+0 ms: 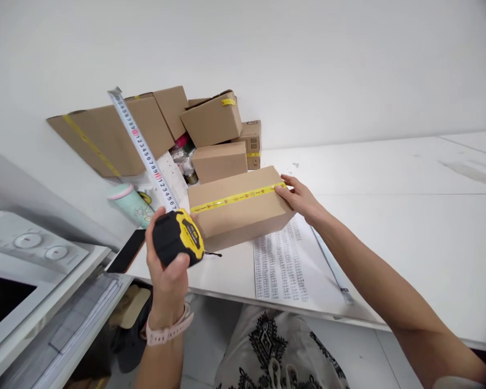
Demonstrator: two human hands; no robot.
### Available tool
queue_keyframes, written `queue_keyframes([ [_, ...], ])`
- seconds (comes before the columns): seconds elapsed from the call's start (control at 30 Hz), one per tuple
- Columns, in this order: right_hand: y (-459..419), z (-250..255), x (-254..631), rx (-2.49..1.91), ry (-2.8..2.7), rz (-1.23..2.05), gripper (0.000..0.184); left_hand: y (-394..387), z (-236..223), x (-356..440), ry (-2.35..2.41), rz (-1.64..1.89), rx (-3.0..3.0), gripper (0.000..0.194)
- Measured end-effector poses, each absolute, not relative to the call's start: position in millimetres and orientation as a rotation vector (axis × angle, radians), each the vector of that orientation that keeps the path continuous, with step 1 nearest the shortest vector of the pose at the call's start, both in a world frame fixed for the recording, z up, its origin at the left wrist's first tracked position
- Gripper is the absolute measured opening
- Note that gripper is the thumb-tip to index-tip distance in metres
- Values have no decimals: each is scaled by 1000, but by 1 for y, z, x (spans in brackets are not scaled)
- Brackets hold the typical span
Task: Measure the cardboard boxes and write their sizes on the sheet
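Note:
My left hand [166, 270] is wrapped round a black and yellow tape measure [178, 237], held up in front of the near box's left end. The blade [146, 154] sticks out up and to the left, with its metal hook at the far tip. A closed cardboard box [238, 208] with a strip of yellow printed tape along its top lies on the white table. At the right end of that box, my right hand [299, 200] grips the edge, fingertips on top by the tape. The tape measure covers part of the box's left end.
More cardboard boxes [213, 121] are piled against the wall, with small packets among them. A mint tumbler [133, 205] leans at the left near a dark phone-like slab [125, 251]. Printed sheets [283, 265] lie under the box's near side. A microwave [28, 254] stands far left.

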State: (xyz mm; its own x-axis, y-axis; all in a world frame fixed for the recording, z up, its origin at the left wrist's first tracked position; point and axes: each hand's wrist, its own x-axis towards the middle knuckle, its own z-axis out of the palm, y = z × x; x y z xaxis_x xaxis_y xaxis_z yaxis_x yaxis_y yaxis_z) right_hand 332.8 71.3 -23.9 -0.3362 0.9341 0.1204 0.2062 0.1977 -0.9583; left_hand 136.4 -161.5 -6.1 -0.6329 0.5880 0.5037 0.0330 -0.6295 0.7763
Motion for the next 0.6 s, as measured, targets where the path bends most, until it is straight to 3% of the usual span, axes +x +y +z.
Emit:
queue_keyframes([
  [0.17, 96, -6, 318, -1041, -1839, 994, 65, -206, -8, 206, 1080, 1958, 830, 84],
  [0.3, 118, 15, 301, -933, -1892, 967, 43, -207, -16, 239, 980, 1665, 742, 84],
  [0.4, 131, 29, 282, -877, -1933, 1063, 32, -192, -18, 250, 964, 1628, 723, 82],
  [0.6, 144, 36, 243, -862, -2056, 1084, 32, -175, -15, 265, 1022, 1694, 656, 74],
])
